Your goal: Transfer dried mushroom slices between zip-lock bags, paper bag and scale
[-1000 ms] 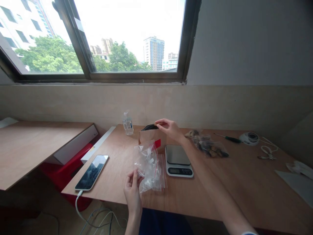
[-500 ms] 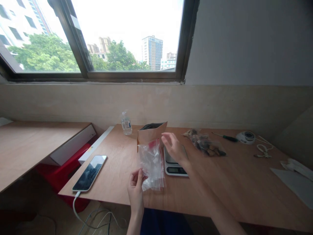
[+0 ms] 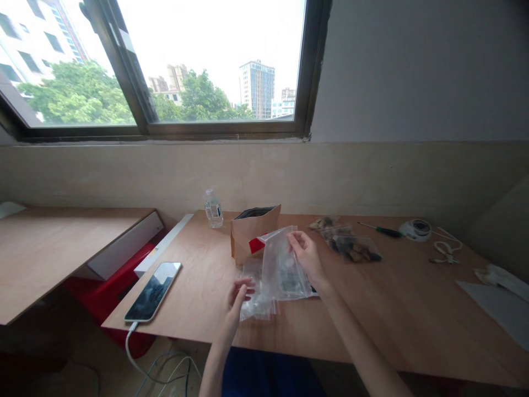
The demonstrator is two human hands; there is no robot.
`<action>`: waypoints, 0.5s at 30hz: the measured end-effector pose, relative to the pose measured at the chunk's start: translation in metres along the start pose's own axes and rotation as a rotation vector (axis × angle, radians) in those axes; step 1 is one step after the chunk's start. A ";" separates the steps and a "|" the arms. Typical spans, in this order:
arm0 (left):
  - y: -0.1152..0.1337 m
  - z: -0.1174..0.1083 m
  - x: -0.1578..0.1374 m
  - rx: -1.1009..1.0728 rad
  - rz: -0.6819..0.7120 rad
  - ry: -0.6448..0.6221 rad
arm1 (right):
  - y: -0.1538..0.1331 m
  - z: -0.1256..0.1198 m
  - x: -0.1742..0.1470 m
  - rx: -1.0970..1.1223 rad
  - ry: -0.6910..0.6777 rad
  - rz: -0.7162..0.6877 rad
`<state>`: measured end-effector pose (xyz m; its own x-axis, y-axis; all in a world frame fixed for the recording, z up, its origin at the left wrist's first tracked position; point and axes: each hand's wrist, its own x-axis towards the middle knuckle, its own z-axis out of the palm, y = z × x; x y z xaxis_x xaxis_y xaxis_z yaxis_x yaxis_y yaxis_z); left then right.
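Observation:
My right hand (image 3: 305, 253) pinches a clear plastic zip bag (image 3: 278, 270) by its upper right part and holds it up. More clear zip bags (image 3: 255, 311) lie on the table behind and below it. Close to their left side is my left hand (image 3: 239, 295), its fingers apart and nothing seen in its grasp; whether a fingertip touches the bags I cannot tell. Behind the bags stands a brown paper pouch (image 3: 243, 238) with its top open, and a red piece (image 3: 256, 245) shows in front of it. A digital scale (image 3: 314, 293) is mostly hidden by the raised bag.
Bags with dark and brown pieces (image 3: 357, 252) lie right of the scale. Beyond are a screwdriver (image 3: 388, 232), a white dome camera (image 3: 415, 230) and its cable (image 3: 446, 251). A water bottle (image 3: 214, 210) stands at the back; a phone (image 3: 152, 292) charges at the left.
My right hand has taken hold of a zip bag and drawn it right, over the scale. My left hand has let go of the bags' edge, and its fingers have spread.

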<state>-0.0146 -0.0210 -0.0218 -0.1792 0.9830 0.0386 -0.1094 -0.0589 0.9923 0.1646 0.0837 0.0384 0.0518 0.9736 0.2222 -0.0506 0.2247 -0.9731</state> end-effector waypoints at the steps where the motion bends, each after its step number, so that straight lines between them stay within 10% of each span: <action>1: 0.004 0.003 0.000 -0.021 -0.022 0.025 | 0.002 0.002 -0.005 -0.045 -0.032 -0.019; 7: 0.013 0.028 0.008 -0.052 -0.133 0.102 | 0.016 0.022 -0.041 -0.248 -0.246 -0.139; 15: 0.016 0.014 0.046 0.176 0.106 0.083 | 0.048 -0.006 -0.038 -0.293 -0.211 -0.070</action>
<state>-0.0105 0.0256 -0.0022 -0.2616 0.9549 0.1408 0.0853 -0.1225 0.9888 0.1659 0.0577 -0.0169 -0.1630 0.9499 0.2668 0.2350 0.3000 -0.9245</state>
